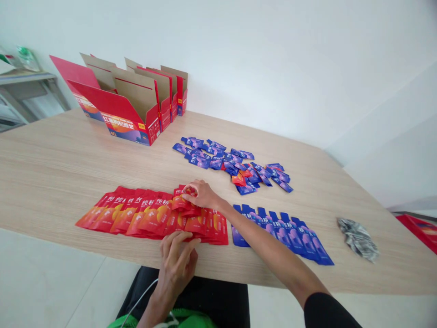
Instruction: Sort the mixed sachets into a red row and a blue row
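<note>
A long overlapping row of red pouches (150,214) with orange prints lies near the table's front edge. My right hand (202,195) reaches across and pinches a small stack of red pouches (180,200) at its top, above the right part of that row. Below it, my left hand (177,257) has its fingers curled at the row's lower edge, closed on the bottom of a red pouch (195,224); the exact contact is partly hidden. Right of the red row, blue pouches (290,232) lie fanned out, partly covered by my right forearm.
Open red cartons (129,125) stand at the back left. Loose blue pouches (201,152) lie scattered mid-table, with some orange-red ones (239,178) among them. A crumpled grey-patterned cloth (358,239) rests at right. A white wall (273,64) rises behind the wooden table (51,159).
</note>
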Available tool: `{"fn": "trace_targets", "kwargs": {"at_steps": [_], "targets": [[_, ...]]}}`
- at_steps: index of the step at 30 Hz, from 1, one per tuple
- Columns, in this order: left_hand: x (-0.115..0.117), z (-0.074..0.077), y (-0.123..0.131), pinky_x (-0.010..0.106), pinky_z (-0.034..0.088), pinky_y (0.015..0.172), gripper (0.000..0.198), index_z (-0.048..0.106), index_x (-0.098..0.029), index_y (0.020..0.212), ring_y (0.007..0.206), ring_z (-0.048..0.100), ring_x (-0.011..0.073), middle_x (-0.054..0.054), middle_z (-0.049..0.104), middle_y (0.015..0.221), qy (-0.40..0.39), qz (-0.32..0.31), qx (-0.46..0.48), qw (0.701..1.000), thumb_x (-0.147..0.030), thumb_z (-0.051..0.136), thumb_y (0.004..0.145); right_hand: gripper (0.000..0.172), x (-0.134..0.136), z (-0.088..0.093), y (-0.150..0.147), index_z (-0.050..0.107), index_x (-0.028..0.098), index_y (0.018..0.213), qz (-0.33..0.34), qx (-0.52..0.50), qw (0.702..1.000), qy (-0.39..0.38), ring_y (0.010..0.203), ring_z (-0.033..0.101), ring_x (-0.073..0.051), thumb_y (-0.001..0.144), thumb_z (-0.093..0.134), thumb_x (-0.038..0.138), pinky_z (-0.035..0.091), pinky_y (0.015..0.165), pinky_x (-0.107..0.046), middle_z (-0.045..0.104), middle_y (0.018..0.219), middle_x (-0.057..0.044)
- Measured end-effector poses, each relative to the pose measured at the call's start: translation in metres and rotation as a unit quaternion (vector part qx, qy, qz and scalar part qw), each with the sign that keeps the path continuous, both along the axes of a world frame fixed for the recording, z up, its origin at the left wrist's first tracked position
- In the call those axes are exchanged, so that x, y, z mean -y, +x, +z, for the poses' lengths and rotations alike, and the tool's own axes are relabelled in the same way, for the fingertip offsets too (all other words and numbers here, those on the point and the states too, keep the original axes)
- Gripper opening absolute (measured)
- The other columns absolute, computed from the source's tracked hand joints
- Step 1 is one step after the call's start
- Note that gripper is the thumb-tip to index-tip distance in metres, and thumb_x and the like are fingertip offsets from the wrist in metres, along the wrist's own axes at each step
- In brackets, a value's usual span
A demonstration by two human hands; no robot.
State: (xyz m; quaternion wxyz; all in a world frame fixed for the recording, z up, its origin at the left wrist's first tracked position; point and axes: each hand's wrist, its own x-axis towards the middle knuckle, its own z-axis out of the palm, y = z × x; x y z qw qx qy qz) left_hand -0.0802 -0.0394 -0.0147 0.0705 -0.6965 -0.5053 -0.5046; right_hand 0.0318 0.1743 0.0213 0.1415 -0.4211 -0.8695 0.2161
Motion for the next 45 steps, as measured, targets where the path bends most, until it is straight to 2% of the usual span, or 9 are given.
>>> {"fn": "trace_targets", "kwargs": {"at_steps": [4, 8, 11, 18, 24, 27, 34, 40, 45], "targets": [[-0.003, 0.0, 0.002, 0.047, 0.043, 0.107, 0.021, 0.075, -0.025, 0.113, 0.118, 0.062, 0.0289, 0.01, 0.072, 0.119, -0.015, 0.041, -0.008, 0.999, -0.012, 0.064, 0.1, 0.028, 0.006, 0.007, 0.003, 0.074, 0.022, 0.114, -0.005, 0.003, 1.0, -0.017, 0.118, 0.065, -0.029, 0.094, 0.076, 0.041, 0.045, 0.106, -0.047, 0.073, 0.121, -0.011], [-0.007, 0.0, 0.005, 0.05, 0.039, 0.112, 0.02, 0.074, -0.024, 0.12, 0.127, 0.06, 0.0325, 0.013, 0.072, 0.13, -0.034, 0.066, -0.021, 0.997, -0.022, 0.064, 0.103, 0.037, 0.006, 0.011, 0.005, 0.07, 0.023, 0.123, 0.017, -0.004, 0.999, -0.031, 0.117, 0.068, -0.028, 0.094, 0.076, 0.044, 0.045, 0.107, -0.046, 0.075, 0.124, -0.01], [-0.01, -0.001, 0.007, 0.051, 0.036, 0.116, 0.023, 0.073, -0.024, 0.125, 0.131, 0.06, 0.0324, 0.013, 0.072, 0.134, -0.029, 0.08, -0.025, 0.996, -0.024, 0.064, 0.104, 0.035, 0.007, 0.013, 0.006, 0.071, 0.024, 0.122, 0.043, -0.006, 0.998, -0.041, 0.119, 0.068, -0.028, 0.095, 0.074, 0.047, 0.044, 0.108, -0.045, 0.076, 0.127, -0.009], [-0.011, -0.004, 0.008, 0.05, 0.032, 0.121, 0.027, 0.073, -0.025, 0.129, 0.136, 0.058, 0.0311, 0.013, 0.071, 0.138, -0.026, 0.072, -0.047, 0.996, -0.023, 0.062, 0.105, 0.04, 0.021, 0.01, 0.012, 0.07, 0.025, 0.129, 0.049, -0.016, 0.998, -0.024, 0.13, 0.063, -0.029, 0.098, 0.071, 0.049, 0.038, 0.113, -0.048, 0.072, 0.137, -0.01], [-0.011, -0.006, 0.007, 0.05, 0.028, 0.127, 0.032, 0.071, -0.025, 0.135, 0.148, 0.049, 0.0301, 0.014, 0.066, 0.147, -0.031, 0.058, -0.056, 0.996, -0.02, 0.061, 0.105, 0.04, 0.04, 0.008, 0.018, 0.069, 0.021, 0.13, 0.071, -0.039, 0.997, 0.012, 0.119, 0.065, -0.026, 0.1, 0.07, 0.048, 0.038, 0.11, -0.045, 0.075, 0.128, -0.01], [-0.011, -0.006, 0.007, 0.05, 0.026, 0.128, 0.034, 0.07, -0.025, 0.137, 0.149, 0.048, 0.0292, 0.015, 0.066, 0.147, -0.038, 0.055, -0.062, 0.996, -0.018, 0.059, 0.105, 0.041, 0.05, 0.009, 0.02, 0.068, 0.021, 0.132, 0.07, -0.039, 0.997, 0.018, 0.122, 0.062, -0.026, 0.1, 0.069, 0.047, 0.037, 0.112, -0.046, 0.073, 0.131, -0.011], [-0.01, -0.005, 0.006, 0.048, 0.021, 0.129, 0.037, 0.068, -0.024, 0.14, 0.141, 0.057, 0.0267, 0.013, 0.07, 0.142, -0.041, 0.054, -0.067, 0.995, -0.016, 0.056, 0.106, 0.045, 0.068, 0.013, 0.026, 0.066, 0.019, 0.136, 0.088, -0.039, 0.995, 0.023, 0.126, 0.058, -0.028, 0.097, 0.073, 0.042, 0.037, 0.114, -0.047, 0.068, 0.134, -0.014], [-0.011, 0.0, 0.006, 0.048, 0.022, 0.127, 0.034, 0.069, -0.022, 0.135, 0.119, 0.069, 0.024, 0.01, 0.078, 0.126, -0.037, 0.053, -0.076, 0.995, -0.014, 0.056, 0.106, 0.026, 0.047, 0.008, 0.024, 0.066, 0.023, 0.131, 0.051, -0.117, 0.991, -0.029, 0.12, 0.062, -0.021, 0.107, 0.058, 0.028, 0.042, 0.11, -0.04, 0.069, 0.129, -0.008], [-0.01, 0.002, 0.005, 0.049, 0.023, 0.126, 0.034, 0.068, -0.021, 0.134, 0.115, 0.07, 0.0244, 0.01, 0.079, 0.123, -0.038, 0.049, -0.077, 0.995, -0.012, 0.056, 0.104, 0.026, 0.025, 0.003, 0.017, 0.069, 0.022, 0.128, -0.022, -0.06, 0.997, -0.032, 0.124, 0.062, -0.025, 0.103, 0.062, 0.026, 0.041, 0.111, -0.044, 0.071, 0.131, -0.01]]}}
